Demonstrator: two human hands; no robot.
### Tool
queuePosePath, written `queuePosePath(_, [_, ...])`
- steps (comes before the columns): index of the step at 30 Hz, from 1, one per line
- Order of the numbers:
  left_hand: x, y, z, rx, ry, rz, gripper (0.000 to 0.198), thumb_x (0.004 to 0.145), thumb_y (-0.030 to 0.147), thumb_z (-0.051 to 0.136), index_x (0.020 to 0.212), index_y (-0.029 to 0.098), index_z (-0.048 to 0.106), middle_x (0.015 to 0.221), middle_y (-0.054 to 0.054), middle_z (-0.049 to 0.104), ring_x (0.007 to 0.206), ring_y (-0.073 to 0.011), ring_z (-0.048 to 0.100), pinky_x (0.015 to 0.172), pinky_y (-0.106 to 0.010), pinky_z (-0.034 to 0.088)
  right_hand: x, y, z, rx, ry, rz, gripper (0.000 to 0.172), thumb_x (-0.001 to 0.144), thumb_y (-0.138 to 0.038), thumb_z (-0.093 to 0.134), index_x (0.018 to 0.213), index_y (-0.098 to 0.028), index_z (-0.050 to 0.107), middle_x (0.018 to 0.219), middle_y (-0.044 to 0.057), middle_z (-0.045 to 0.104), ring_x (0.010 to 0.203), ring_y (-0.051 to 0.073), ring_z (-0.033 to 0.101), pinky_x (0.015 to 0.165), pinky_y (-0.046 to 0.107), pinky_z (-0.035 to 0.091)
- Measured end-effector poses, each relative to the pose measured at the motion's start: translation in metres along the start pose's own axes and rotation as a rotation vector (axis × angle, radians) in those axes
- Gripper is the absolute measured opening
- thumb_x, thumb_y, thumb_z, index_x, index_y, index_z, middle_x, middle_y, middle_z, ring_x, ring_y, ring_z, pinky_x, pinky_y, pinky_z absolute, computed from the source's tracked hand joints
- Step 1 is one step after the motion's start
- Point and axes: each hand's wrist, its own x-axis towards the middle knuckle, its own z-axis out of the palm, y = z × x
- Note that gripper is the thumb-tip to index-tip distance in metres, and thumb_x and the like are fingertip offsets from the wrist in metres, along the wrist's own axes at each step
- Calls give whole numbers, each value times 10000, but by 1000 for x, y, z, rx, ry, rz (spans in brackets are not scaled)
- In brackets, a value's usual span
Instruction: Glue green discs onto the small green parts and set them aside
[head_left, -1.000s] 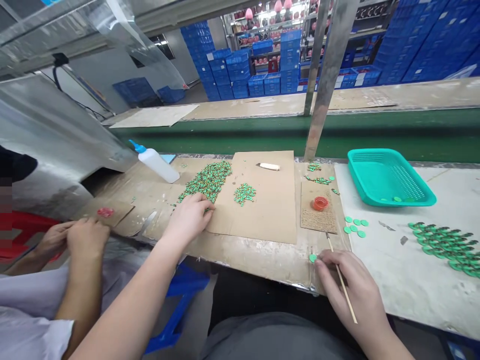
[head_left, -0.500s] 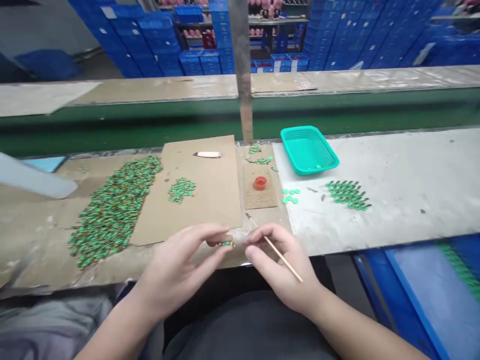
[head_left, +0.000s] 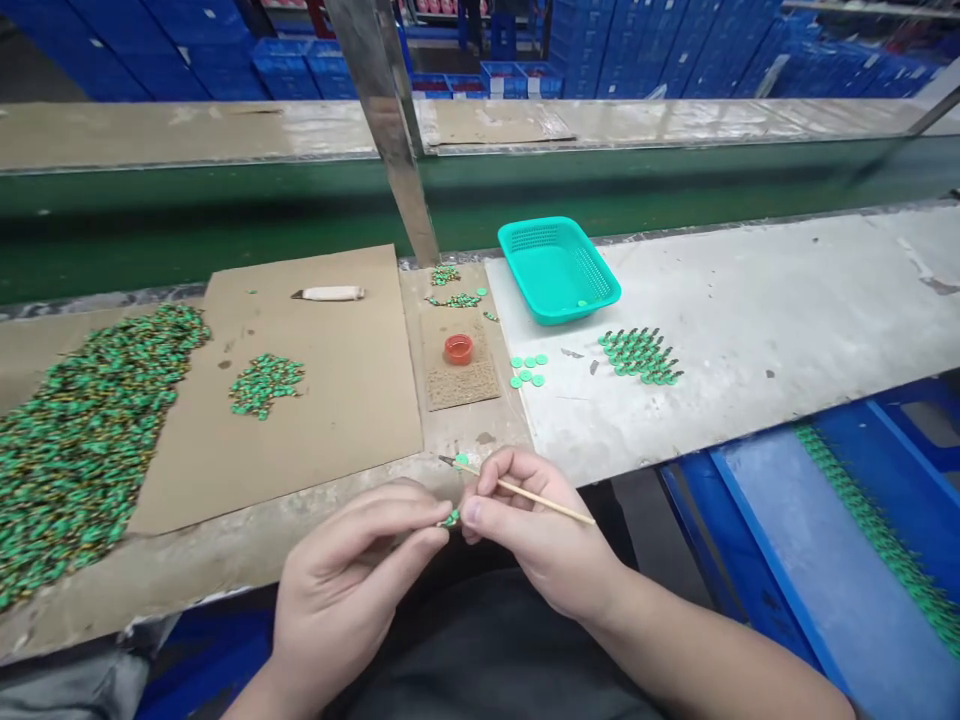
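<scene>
My left hand [head_left: 352,580] pinches a tiny green piece [head_left: 451,518] between thumb and forefinger at the bench's near edge. My right hand [head_left: 536,530] touches that piece with its fingertips and also holds a thin wooden stick [head_left: 525,490], whose dark tip points left. A big heap of small green pieces [head_left: 82,430] covers the left of the bench. A smaller cluster [head_left: 264,383] lies on the brown cardboard sheet [head_left: 300,440].
A small red cup [head_left: 458,349] stands on a rough mat. A teal basket [head_left: 558,268] sits behind green discs [head_left: 528,370] and a row of finished green pieces [head_left: 640,356]. A metal post [head_left: 390,130] rises at the back. A blue crate [head_left: 840,540] is below right.
My left hand left the heap and came to the bench edge with a green piece. My right hand met it there. The view swung right; the neighbour's hands and the bottle went out of sight.
</scene>
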Motion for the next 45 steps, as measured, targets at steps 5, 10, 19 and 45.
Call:
queuePosePath(5, [-2, -18, -2, 131, 101, -116, 103, 1118, 394, 882, 1056, 339, 943, 972, -3, 911, 830, -200, 876, 753, -262, 737, -4, -16, -40, -655, 80, -376, 257, 1160, -295, 720, 1397, -275, 817, 1325, 113, 915, 1173, 257, 889, 1075, 460, 751])
queuePosePath(10, [19, -44, -7, 292, -7, -122, 204, 1138, 465, 824, 1047, 321, 937, 1050, -28, 925, 920, -222, 882, 880, -317, 738, 16, -37, -63, -993, 109, -657, 242, 1191, -199, 650, 1350, -266, 819, 1305, 96, 935, 1244, 257, 914, 1162, 461, 745])
queuePosePath(19, [25, -56, -3, 355, -153, 7, 121, 1164, 321, 778, 1129, 330, 893, 1081, 14, 918, 957, -204, 864, 958, -350, 693, 29, -19, -66, -1098, 76, -696, 75, 1231, -257, 669, 1251, -265, 741, 1245, 90, 934, 1138, 269, 932, 1065, 450, 747])
queuePosePath(45, [27, -54, 5, 380, -176, 109, 57, 1134, 262, 862, 1105, 297, 897, 1085, 44, 934, 938, -162, 874, 942, -309, 691, 40, -9, -54, -1123, -120, -687, 322, 1300, -352, 591, 1058, -234, 769, 1023, 33, 835, 961, 205, 812, 939, 333, 640])
